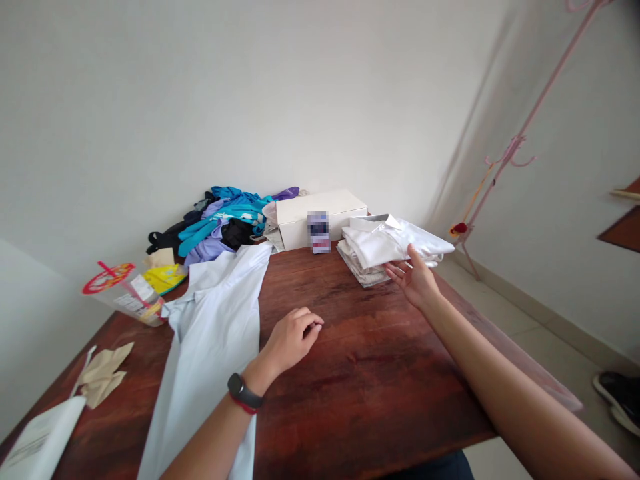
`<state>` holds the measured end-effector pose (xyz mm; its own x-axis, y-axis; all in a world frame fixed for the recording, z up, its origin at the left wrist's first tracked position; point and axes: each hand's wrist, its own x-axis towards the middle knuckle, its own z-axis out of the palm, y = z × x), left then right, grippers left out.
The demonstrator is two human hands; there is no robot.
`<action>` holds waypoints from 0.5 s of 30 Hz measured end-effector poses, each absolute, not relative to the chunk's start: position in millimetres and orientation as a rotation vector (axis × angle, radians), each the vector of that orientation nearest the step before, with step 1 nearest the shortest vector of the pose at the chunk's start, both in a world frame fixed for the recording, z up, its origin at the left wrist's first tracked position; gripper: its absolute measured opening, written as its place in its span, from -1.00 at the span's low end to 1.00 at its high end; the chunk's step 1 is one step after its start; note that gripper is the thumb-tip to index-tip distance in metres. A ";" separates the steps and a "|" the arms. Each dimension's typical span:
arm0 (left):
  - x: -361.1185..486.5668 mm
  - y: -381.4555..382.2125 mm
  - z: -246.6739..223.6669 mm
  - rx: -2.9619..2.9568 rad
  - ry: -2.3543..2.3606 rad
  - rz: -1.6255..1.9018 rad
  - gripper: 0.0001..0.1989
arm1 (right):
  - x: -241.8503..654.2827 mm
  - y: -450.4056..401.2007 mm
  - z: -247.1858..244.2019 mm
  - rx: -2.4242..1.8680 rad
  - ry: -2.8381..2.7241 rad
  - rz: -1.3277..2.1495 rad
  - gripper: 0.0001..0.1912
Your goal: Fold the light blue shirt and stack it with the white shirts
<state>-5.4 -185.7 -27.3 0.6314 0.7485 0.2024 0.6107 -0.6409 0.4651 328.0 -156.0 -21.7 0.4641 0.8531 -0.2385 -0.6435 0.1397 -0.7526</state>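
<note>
A stack of folded white shirts (380, 243) lies at the back right of the dark wooden table (350, 373). My right hand (414, 280) is at its front edge, palm turned up and fingers spread, with the thumb by the top shirt and the fingertips at the lower layers. Over the middle of the table is my left hand (295, 337), its fingers curled inward; whether anything is inside them is hidden. Just left of that hand, a long light-blue garment (215, 333) stretches from the back of the table to the front edge.
Behind are a white box (295, 217), a small purple box (319, 233) and a heap of coloured clothes (225, 223). At left are a tilted plastic cup (133, 297), yellow packet (165, 279), brown paper (105, 370) and white packet (43, 440). A pink stand (540, 100) rises at right.
</note>
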 end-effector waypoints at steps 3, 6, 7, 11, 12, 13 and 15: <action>-5.6 -186.0 -27.2 2.507 1.081 0.549 -0.81 | 331.7 -155.2 -22.2 -0.840 -0.272 1.126 -0.78; -5.9 -186.1 -26.8 2.509 1.081 0.550 -0.81 | 335.2 -153.8 -23.9 -0.813 -0.273 1.150 -0.78; -5.9 -186.1 -26.6 2.509 1.079 0.549 -0.81 | 336.3 -153.2 -24.6 -0.812 -0.277 1.154 -0.79; -5.4 -186.3 -26.2 2.509 1.081 0.552 -0.81 | 339.2 -150.6 -26.7 -0.823 -0.271 1.145 -0.86; -5.2 -186.4 -26.1 2.509 1.083 0.553 -0.81 | 339.1 -150.1 -26.8 -0.822 -0.266 1.141 -0.87; -5.0 -186.6 -26.0 2.509 1.085 0.553 -0.81 | 338.6 -149.8 -26.8 -0.816 -0.266 1.137 -0.87; -4.8 -186.8 -25.6 2.508 1.086 0.551 -0.80 | 336.4 -149.8 -25.5 -0.784 -0.288 1.130 -0.85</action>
